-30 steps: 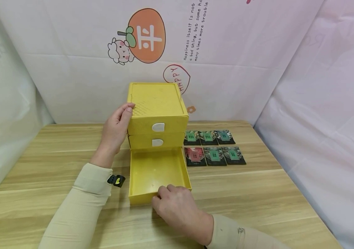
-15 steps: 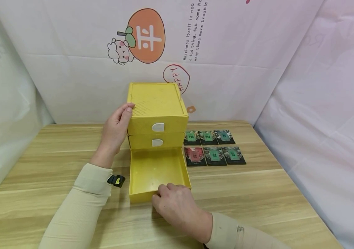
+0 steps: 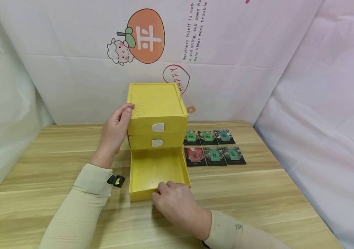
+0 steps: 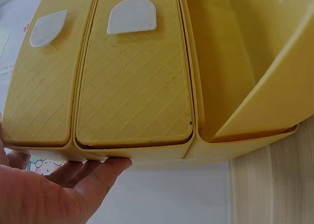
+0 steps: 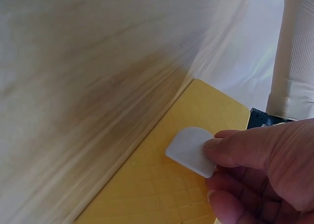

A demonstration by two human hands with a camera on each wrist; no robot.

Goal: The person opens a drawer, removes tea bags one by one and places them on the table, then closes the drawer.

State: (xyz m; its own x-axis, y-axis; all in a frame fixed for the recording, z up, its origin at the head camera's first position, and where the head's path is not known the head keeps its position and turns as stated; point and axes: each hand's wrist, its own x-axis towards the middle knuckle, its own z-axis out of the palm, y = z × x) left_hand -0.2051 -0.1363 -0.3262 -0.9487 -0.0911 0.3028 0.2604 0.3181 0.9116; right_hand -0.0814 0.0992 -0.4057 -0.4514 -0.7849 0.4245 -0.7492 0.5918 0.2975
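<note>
A yellow three-tier drawer cabinet stands on the table, its bottom drawer pulled out with a bare interior. The upper two drawers are closed, each with a white tab handle. My left hand rests on the cabinet's left side near the upper front corner. In the left wrist view its extended fingers lie against the side wall. At the bottom drawer's front is my right hand. The right wrist view shows it pinching that drawer's white handle, thumb on one face and fingers behind.
Several dark square packets with green or red designs, such as the red one, lie in two rows right of the cabinet. A printed white cloth hangs behind the wooden table. A black-and-yellow band sits at the left wrist.
The bottom drawer has slid slightly inward, toward the cabinet, and my right hand has moved forward with its handle. My left hand keeps its place on the cabinet.
</note>
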